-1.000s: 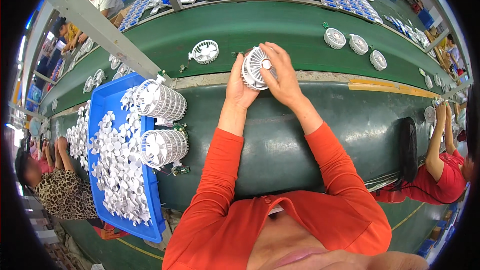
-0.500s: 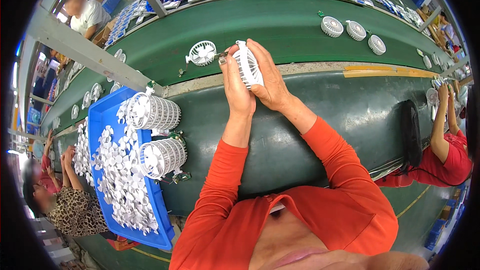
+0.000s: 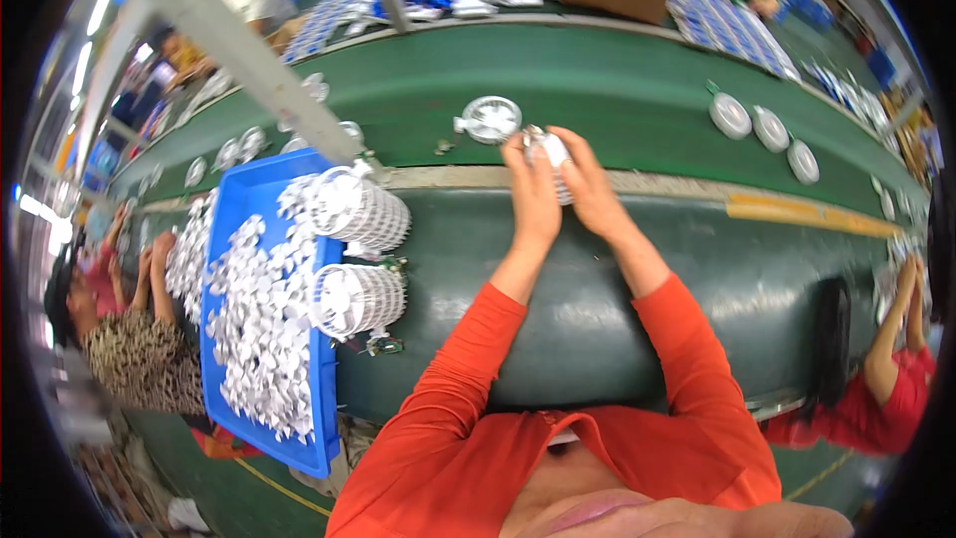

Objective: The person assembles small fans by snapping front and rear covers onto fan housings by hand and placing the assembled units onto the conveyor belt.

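While both hands grip one small round white plastic fan housing (image 3: 551, 154) at the green conveyor belt's (image 3: 617, 80) near edge, left hand (image 3: 531, 184) and right hand (image 3: 588, 184) closed around it, a finished-looking white fan (image 3: 490, 119) lies just beyond; two stacks of white grilles (image 3: 357, 254) wait beside the blue tray (image 3: 319, 438), so much work seems left.

Both forearms in orange sleeves reaching forward, left hand (image 3: 531, 191) and right hand (image 3: 588, 184) raised close together, fingers curled inward, thumbs facing each other, wrists nearly parallel

White fan part (image 3: 554, 157) mostly behind hands
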`<state>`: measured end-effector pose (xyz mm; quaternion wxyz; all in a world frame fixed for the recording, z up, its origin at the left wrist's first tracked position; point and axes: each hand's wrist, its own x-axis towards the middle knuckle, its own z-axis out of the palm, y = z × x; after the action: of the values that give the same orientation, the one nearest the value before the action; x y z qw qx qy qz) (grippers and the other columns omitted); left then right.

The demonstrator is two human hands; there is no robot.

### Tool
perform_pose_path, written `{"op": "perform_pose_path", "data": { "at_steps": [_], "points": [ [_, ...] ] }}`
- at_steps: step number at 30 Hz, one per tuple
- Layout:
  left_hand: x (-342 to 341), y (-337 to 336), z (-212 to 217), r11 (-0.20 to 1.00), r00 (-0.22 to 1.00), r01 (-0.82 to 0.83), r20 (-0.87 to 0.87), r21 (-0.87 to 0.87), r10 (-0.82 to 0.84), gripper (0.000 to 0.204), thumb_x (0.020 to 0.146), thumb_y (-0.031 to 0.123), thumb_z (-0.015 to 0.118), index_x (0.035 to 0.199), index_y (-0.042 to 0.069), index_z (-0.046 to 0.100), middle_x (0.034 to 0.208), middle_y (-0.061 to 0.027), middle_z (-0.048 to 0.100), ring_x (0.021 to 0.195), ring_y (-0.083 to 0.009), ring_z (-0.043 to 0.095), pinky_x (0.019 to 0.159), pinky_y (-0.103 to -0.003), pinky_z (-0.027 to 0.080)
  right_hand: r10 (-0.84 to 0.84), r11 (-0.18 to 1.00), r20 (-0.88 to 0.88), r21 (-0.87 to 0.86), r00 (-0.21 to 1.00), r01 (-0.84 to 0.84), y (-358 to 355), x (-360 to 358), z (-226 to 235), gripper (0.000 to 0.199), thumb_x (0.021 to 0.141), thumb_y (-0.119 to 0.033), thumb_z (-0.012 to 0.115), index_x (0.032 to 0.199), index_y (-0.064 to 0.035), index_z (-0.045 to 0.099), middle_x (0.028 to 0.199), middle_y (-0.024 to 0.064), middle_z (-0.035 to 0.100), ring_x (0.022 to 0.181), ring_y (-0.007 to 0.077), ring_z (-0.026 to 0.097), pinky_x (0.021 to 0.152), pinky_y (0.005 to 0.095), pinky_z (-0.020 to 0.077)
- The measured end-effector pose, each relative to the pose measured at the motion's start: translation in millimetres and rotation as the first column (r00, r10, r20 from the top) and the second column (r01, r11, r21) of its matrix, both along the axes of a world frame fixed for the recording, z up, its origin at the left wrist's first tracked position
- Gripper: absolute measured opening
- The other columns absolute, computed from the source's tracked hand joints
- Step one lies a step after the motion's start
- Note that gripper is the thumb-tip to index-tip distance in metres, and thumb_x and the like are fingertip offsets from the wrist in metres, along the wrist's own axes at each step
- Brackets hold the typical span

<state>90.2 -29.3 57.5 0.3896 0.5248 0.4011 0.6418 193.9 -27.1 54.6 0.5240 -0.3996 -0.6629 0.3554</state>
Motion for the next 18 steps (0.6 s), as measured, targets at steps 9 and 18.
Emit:
{"op": "perform_pose_path", "data": {
  "at_steps": [9, 18],
  "points": [
    [-12, -27, 69, 0.853, 0.834, 0.492, 0.187, 0.173, -0.519, 0.031, 0.087, -0.005, 0.041, 0.116, 0.001, 0.051, 0.129, -0.0123, 0.048, 0.105, -0.0184, 0.057, 0.09, -0.032, 0.046, -0.811, 0.582, 0.467, 0.592, 0.351, 0.558, 35, 84, -23, 0.05, 0.077, -0.019, 0.071, 0.124, -0.0095, 0.055, 0.136, 0.021, 0.04, 0.127, 0.0377, 0.036, 0.102, 0.0497, 0.0293],
    [22, -99, 217, 0.242, 0.437, 0.825, -0.304, 0.511, -0.847, 0.027, 0.065, -0.006, 0.052, 0.088, 0.003, 0.063, 0.08, -0.0141, 0.062, 0.075, -0.032, 0.06, 0.071, -0.036, 0.05, -0.414, 0.909, 0.517, 0.278, 0.749, 0.311, 32, 37, -48, 0.035, 0.079, -0.009, 0.066, 0.113, -0.0084, 0.061, 0.134, 0.0152, 0.046, 0.121, 0.0354, 0.044, 0.1, 0.0427, 0.0383]
  ]
}}
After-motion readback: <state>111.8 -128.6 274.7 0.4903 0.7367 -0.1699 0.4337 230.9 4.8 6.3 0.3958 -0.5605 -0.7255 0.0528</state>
